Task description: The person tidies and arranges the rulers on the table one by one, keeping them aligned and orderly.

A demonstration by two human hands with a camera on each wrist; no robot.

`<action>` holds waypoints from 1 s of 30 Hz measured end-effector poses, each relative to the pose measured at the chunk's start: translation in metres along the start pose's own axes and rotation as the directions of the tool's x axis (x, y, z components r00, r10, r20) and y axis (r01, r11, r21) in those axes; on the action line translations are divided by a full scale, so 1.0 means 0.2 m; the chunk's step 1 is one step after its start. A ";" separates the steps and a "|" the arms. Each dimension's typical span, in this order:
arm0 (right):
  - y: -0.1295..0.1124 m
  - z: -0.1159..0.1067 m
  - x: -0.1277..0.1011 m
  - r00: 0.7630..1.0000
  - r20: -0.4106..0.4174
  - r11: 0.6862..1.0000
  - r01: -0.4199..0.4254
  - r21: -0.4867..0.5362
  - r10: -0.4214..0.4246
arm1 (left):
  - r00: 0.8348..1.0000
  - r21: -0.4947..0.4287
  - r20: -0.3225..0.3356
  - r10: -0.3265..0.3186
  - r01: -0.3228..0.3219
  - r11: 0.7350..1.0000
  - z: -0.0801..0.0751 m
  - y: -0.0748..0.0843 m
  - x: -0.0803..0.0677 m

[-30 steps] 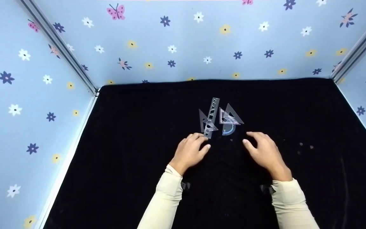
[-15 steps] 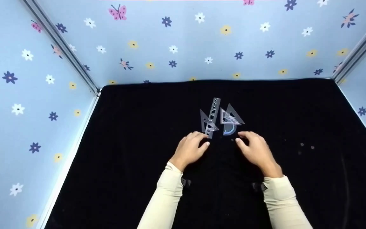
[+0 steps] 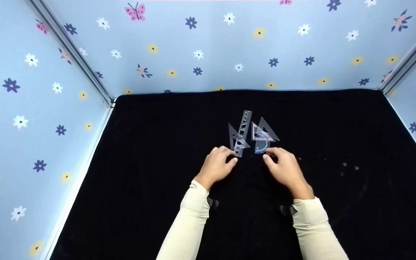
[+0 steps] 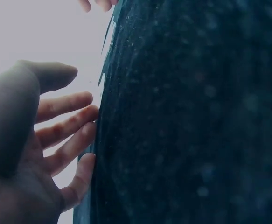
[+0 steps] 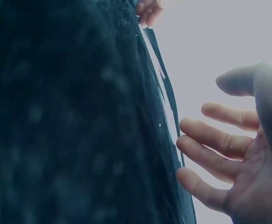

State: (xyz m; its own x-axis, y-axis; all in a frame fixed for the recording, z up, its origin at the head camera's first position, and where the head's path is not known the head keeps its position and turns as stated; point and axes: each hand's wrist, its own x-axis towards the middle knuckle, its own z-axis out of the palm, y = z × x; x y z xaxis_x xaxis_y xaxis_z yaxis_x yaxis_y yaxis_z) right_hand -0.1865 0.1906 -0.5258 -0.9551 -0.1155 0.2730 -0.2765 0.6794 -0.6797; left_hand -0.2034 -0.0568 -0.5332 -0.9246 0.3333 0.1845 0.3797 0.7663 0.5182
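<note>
Head view: left hand [image 3: 217, 165] fingers, relaxed and empty, touch the straight ruler [image 3: 242, 133] at its near end. Ruler's long axis runs away from them. Right hand [image 3: 284, 169], likewise uncurled, reaches the protractor [image 3: 261, 146].

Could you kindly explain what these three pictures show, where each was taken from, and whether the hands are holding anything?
These are a person's two bare hands, no machine. The wide picture comes from a camera on the person's head, looking down at a black cloth walled by flowered blue panels. On the cloth lie clear plastic drawing tools: a ruler, triangles and a protractor, partly overlapping. The left hand and right hand reach their near ends; neither plainly grips anything. The two blurry close-ups come from wrist cameras: each shows open fingers, left and right, beside the cloth.
</note>
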 end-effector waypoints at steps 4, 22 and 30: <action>-0.02 0.02 0.02 1.000 0.016 1.000 0.007 0.003 -0.007 | 0.998 -0.039 0.010 -0.066 0.066 0.997 0.00 0.02 0.01; -0.09 0.14 0.12 0.998 0.054 0.995 -0.041 0.090 0.036 | 0.974 -0.132 0.014 -0.225 0.225 0.966 0.01 0.04 0.05; -0.08 0.16 0.12 0.998 0.011 0.991 -0.062 0.120 0.061 | 0.969 -0.126 0.000 -0.249 0.247 0.961 0.02 0.05 0.05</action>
State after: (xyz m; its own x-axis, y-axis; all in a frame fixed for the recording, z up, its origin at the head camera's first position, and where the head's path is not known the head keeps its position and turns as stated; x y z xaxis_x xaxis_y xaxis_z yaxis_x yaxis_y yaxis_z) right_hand -0.2082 0.1538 -0.5310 -0.9713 -0.0821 0.2234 -0.2278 0.5935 -0.7719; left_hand -0.2088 -0.0432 -0.5283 -0.9900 0.1320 0.0500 0.1327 0.7497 0.6484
